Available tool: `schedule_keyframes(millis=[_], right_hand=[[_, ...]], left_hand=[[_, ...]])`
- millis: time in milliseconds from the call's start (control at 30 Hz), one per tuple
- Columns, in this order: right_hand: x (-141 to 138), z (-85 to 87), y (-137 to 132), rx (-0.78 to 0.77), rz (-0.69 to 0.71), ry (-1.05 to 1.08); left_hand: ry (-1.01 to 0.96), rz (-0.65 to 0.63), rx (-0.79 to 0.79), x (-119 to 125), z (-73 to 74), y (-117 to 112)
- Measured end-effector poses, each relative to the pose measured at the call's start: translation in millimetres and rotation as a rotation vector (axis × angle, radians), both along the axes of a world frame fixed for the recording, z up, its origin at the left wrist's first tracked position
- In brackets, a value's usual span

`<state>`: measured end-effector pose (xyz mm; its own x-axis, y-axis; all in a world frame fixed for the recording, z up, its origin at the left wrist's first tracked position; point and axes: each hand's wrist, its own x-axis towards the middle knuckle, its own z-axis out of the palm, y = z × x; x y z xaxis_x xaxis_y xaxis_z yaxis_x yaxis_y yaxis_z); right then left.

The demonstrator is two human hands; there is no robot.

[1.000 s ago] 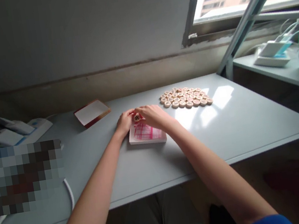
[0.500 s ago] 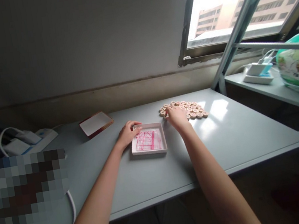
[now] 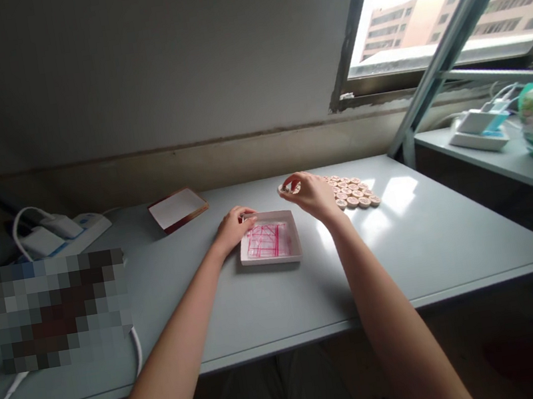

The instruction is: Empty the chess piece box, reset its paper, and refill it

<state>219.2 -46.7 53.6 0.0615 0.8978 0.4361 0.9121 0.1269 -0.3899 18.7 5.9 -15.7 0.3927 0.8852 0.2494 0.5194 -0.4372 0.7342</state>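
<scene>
My left hand (image 3: pixel 232 226) grips the upper left corner of a shallow white square box (image 3: pixel 272 260), with the thumb over its rim. Inside the box lies a clear folded sheet (image 3: pixel 267 241) with pink-red lines. To the right of the box, my right hand (image 3: pixel 313 193) is raised a little with thumb and fingers curled in a pinch. A round wooden Chinese chess piece (image 3: pixel 283 190) shows at its fingertips. Several more Chinese chess pieces (image 3: pixel 354 194) lie in close rows on the table to the right, partly hidden behind that hand.
A shallow box lid (image 3: pixel 177 208) with a white inside lies at the back left. Power strips stand at the left (image 3: pixel 79 232) and on the right shelf (image 3: pixel 479 137). A slanting metal bar (image 3: pixel 428 72) crosses before the window. The table's front edge (image 3: pixel 299 341) runs nearby.
My right hand has lifted slightly and moved left from among the chess pieces, with one at its fingertips. My left hand stays on the box. The view has shifted a little.
</scene>
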Motion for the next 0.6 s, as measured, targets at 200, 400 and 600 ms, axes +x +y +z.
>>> schedule_keyframes(millis=[200, 400, 600], right_hand=[[-29.8, -9.8, -3.5, -0.194, 0.432, -0.121], [-41.0, -18.2, -3.1, -0.12, 0.36, -0.327], [-40.3, -12.7, -7.5, -0.163, 0.342, -0.367]], left_hand=[[-0.089, 0.038, 0.03, -0.8, -8.2, 6.5], [-0.093, 0.045, 0.056, -3.0, -6.6, 6.8], [-0.057, 0.077, 0.06, -2.8, -3.1, 3.7]])
